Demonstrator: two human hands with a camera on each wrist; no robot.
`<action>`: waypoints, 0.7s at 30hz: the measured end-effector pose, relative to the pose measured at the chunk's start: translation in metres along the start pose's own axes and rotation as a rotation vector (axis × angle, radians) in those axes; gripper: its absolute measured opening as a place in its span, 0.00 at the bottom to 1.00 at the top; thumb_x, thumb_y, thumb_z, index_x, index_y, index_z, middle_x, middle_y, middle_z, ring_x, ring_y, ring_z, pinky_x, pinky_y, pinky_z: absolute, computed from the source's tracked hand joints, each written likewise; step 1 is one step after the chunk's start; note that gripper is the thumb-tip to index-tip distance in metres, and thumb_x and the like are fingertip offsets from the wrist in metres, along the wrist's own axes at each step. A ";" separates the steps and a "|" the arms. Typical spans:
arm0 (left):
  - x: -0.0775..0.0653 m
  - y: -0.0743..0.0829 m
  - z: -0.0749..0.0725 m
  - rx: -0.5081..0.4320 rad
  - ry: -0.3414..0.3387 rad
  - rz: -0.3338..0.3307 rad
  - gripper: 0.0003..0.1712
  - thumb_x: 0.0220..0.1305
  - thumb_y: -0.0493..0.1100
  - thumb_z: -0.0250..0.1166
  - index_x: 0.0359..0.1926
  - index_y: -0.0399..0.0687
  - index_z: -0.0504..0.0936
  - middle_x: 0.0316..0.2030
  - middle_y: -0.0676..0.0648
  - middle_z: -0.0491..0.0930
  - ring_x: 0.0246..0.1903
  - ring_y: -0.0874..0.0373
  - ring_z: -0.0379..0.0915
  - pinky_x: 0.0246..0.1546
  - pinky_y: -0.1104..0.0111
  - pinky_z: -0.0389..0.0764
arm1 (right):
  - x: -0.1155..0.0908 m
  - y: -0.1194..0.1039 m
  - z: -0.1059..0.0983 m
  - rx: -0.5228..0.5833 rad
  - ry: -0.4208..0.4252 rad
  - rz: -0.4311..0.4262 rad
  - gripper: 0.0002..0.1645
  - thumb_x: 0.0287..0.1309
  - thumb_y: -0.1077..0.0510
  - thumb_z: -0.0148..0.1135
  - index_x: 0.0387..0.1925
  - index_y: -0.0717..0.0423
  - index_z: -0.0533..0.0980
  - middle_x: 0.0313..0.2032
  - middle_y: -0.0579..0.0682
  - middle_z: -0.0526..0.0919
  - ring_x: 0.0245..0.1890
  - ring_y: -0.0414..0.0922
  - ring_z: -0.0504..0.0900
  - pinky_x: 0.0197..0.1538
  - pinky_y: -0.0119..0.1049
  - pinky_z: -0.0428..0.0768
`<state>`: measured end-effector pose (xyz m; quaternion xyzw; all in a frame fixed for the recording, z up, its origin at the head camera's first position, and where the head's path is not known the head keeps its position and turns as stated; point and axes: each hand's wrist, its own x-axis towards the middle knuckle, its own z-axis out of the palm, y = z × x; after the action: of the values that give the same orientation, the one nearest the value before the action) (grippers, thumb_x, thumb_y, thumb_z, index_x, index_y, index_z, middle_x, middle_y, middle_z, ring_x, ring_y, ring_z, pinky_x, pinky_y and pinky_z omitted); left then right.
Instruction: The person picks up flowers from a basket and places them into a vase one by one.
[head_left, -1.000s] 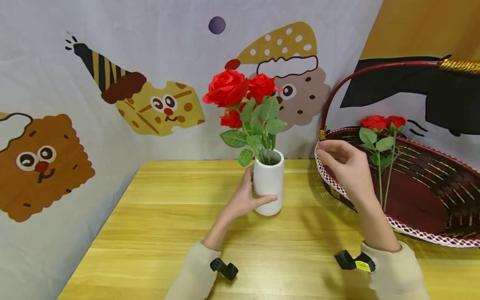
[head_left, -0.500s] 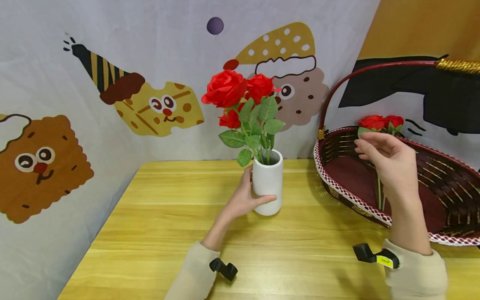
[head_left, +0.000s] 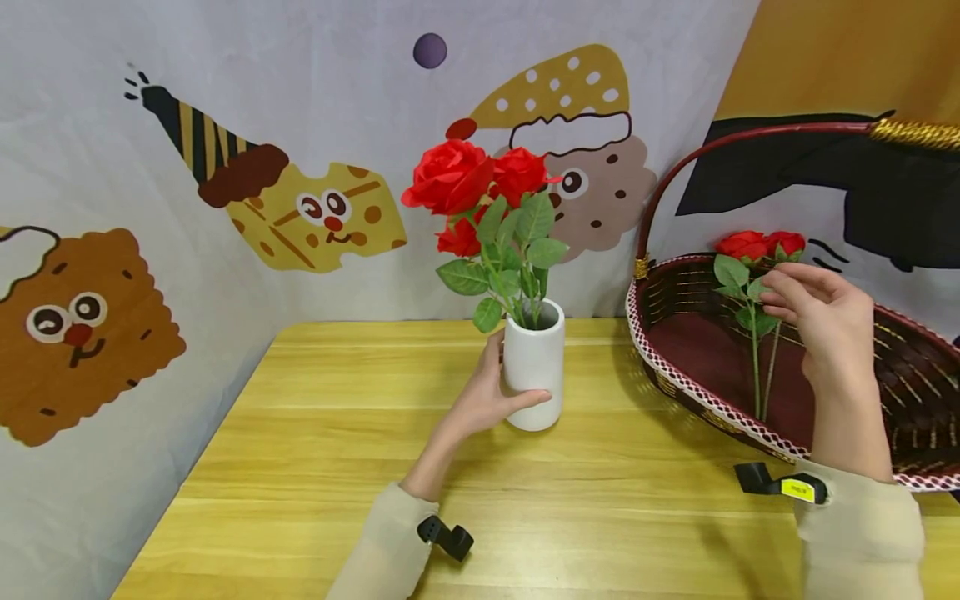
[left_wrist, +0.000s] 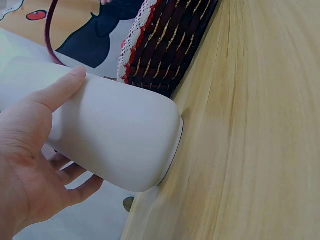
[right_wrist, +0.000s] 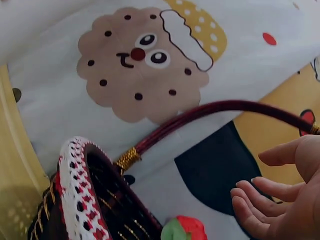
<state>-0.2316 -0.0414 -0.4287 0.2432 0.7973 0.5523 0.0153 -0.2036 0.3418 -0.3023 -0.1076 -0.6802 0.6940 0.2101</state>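
My left hand (head_left: 487, 404) grips the white vase (head_left: 536, 375), which stands upright on the table. In the left wrist view, the thumb lies along one side of the vase (left_wrist: 120, 135) and the fingers reach round the other. Several red roses (head_left: 453, 177) with green leaves lean left out of its mouth. Inside the basket (head_left: 690, 346), two more red roses (head_left: 742, 246) rest with stems toward the near rim. My right hand (head_left: 836, 321) hovers at their leaves, fingers loosely bent. In the right wrist view that hand (right_wrist: 277, 195) holds nothing; one rose (right_wrist: 187, 229) shows below it.
The dark woven basket has a white-and-red lace rim (right_wrist: 80, 190) and a tall arched handle (head_left: 675, 175). It stands on the wooden table (head_left: 337, 467) to the right of the vase. A cartoon-printed cloth (head_left: 315, 83) hangs behind.
My right hand has moved right, from the basket's left rim across to the roses inside, uncovering part of their stems. My left hand keeps its hold on the vase.
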 end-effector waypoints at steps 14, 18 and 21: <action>0.001 -0.002 0.000 0.002 0.005 0.012 0.61 0.56 0.51 0.78 0.79 0.52 0.45 0.71 0.45 0.59 0.66 0.52 0.63 0.66 0.52 0.67 | 0.032 0.007 -0.028 -0.031 0.069 0.228 0.23 0.55 0.42 0.72 0.47 0.46 0.74 0.27 0.34 0.82 0.25 0.31 0.83 0.30 0.22 0.80; 0.002 -0.001 0.000 -0.001 0.006 0.013 0.61 0.56 0.50 0.78 0.78 0.51 0.46 0.71 0.44 0.59 0.66 0.52 0.63 0.66 0.53 0.67 | 0.038 0.010 -0.037 -0.056 0.080 0.287 0.21 0.58 0.44 0.71 0.46 0.46 0.74 0.23 0.33 0.82 0.23 0.31 0.83 0.27 0.23 0.80; 0.002 -0.001 0.000 -0.013 0.007 0.019 0.60 0.56 0.48 0.78 0.78 0.52 0.46 0.70 0.44 0.60 0.66 0.51 0.64 0.66 0.53 0.67 | 0.044 0.014 -0.042 -0.069 0.068 0.311 0.15 0.60 0.45 0.70 0.39 0.47 0.76 0.21 0.34 0.82 0.21 0.32 0.83 0.25 0.24 0.80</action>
<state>-0.2333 -0.0406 -0.4291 0.2488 0.7914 0.5584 0.0086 -0.2259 0.3991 -0.3124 -0.2421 -0.6712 0.6905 0.1190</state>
